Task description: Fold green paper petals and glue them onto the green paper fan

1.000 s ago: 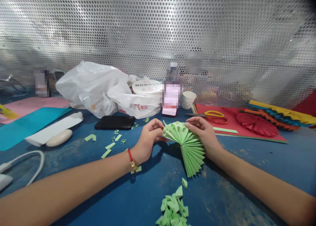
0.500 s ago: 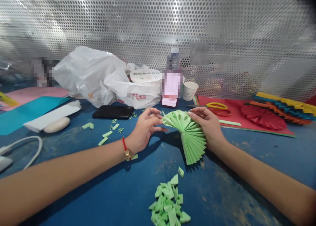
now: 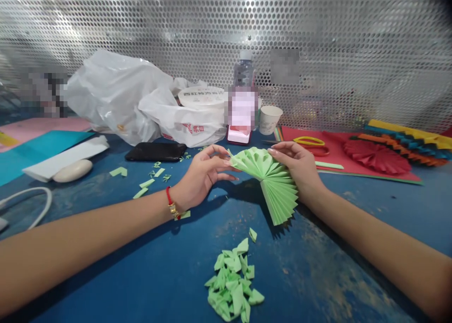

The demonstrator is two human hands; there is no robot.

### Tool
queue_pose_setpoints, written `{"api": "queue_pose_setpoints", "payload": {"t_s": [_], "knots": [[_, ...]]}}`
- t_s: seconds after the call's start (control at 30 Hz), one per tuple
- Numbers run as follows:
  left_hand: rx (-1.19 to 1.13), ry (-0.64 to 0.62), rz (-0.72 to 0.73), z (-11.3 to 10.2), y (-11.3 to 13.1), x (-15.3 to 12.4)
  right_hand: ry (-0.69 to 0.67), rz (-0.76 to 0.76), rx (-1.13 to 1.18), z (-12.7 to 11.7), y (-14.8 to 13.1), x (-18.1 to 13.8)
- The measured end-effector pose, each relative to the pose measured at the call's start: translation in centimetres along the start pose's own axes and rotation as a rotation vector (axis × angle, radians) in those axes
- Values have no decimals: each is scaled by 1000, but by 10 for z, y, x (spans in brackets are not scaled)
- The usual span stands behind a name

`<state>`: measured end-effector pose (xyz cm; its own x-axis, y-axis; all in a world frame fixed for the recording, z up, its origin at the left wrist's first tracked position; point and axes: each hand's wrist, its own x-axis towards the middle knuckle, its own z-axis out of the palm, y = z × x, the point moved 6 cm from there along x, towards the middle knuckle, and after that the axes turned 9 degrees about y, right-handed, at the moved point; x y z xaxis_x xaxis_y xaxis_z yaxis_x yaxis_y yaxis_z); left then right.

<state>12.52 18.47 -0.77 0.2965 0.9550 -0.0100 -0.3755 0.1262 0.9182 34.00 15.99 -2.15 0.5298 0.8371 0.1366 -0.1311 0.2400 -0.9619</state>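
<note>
Whole scene higher in the head view than a moment earlier, with more of the pile of folded green paper triangles (image 3: 229, 280) in sight. Pleated green paper fan (image 3: 268, 184) between both hands, over the blue worktable (image 3: 300, 266), folds spread at the top and pressed together toward the lower tip. Left hand (image 3: 203, 174) pinching the fan's left edge between thumb and fingers; right hand (image 3: 294, 165) curled over its right edge, thumb hidden

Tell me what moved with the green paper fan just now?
The pleated green paper fan tipped a little, its pointed end swinging toward the right, while the left hand and right hand kept hold of its edges. The pile of green paper pieces stayed as it was.
</note>
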Motion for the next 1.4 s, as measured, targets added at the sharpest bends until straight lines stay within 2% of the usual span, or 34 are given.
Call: {"api": "queue_pose_setpoints", "payload": {"t_s": [0.13, 0.4, 0.53, 0.67, 0.83, 0.9, 1.0, 1.07, 1.13, 1.3, 1.4], "knots": [[8, -48, -36, 2, -1, -1, -5, 25, 4, -2, -2, 4], [4, -8, -78, 0, -4, 2, 12, 18, 17, -5, -2, 10], [60, -61, -43, 7, -7, 2, 8, -22, -26, -2, -1, 9], [156, -44, 10, 8, -11, 2, 31, -67, -21, 6, -2, -1], [166, -7, 22, 7, -13, 2, 52, -99, -2, 17, -7, -19], [172, -20, 27, 8, -12, 2, -27, -49, 0, 22, -11, -20], [182, -44, 44, 11, -10, 0, -305, 80, -33, 36, -18, -20], [191, -61, 54, 13, -10, 0, -444, 100, -97, 43, -25, -18], [198, -73, 61, 14, -9, -1, -485, 37, -205, 46, -33, -15], [186, -96, 56, 14, -9, -1, -513, -241, -529, 56, -48, -18], [147, -112, 30, 14, -9, -1, -537, -216, -471, 61, -47, -24]]}}
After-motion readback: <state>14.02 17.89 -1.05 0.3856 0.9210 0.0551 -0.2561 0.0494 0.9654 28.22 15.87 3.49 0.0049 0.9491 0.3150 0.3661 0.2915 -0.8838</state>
